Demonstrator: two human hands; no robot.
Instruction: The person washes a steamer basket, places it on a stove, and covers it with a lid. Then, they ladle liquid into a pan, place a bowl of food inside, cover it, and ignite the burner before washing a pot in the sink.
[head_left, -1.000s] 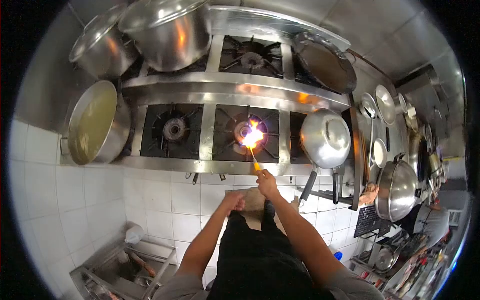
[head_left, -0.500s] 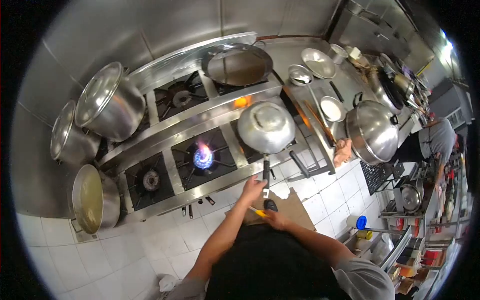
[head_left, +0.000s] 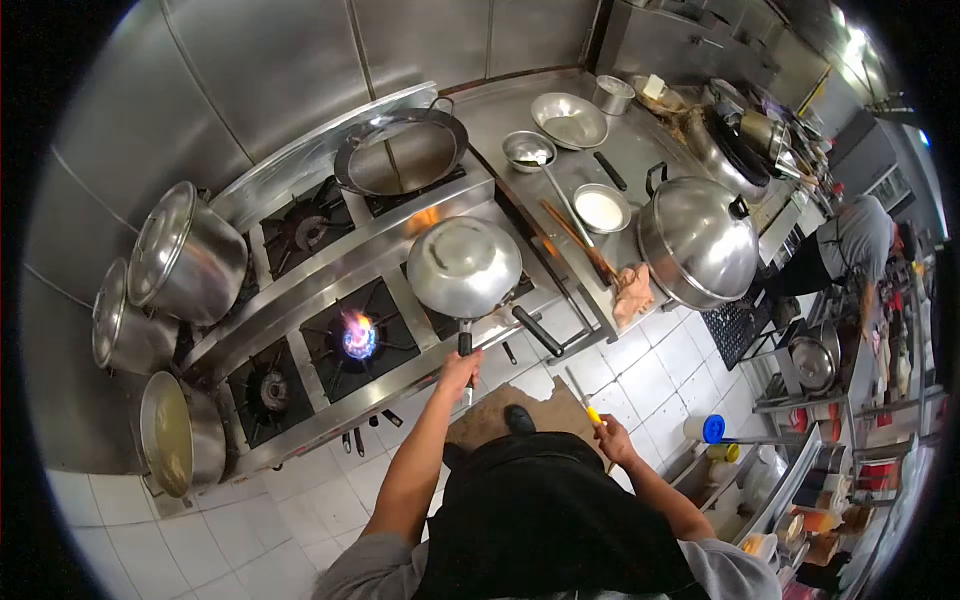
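Observation:
My left hand (head_left: 459, 371) is closed round the black handle (head_left: 466, 345) below a silver domed pan (head_left: 464, 262). The dome sits bottom up over the front right burner, hiding what is beneath it. A second black handle (head_left: 538, 332) sticks out at its lower right. To the right of my apron, my right hand (head_left: 614, 440) grips a yellow-handled tool (head_left: 594, 414) whose thin, pale metal end points up and away from me. The tool is held over the floor, apart from the pan.
A flame (head_left: 357, 336) burns on the front middle burner. A wide wok (head_left: 402, 155) sits at the back, with large stockpots (head_left: 190, 255) on the left. The right counter holds bowls, a white-filled bowl (head_left: 601, 209), a lidded pot (head_left: 698, 245) and a cloth (head_left: 632, 294). Another person (head_left: 850, 245) stands far right.
My left hand has closed round the pan handle. My right hand has swung out to the right with the yellow-handled tool, away from my left hand. The view has shifted right.

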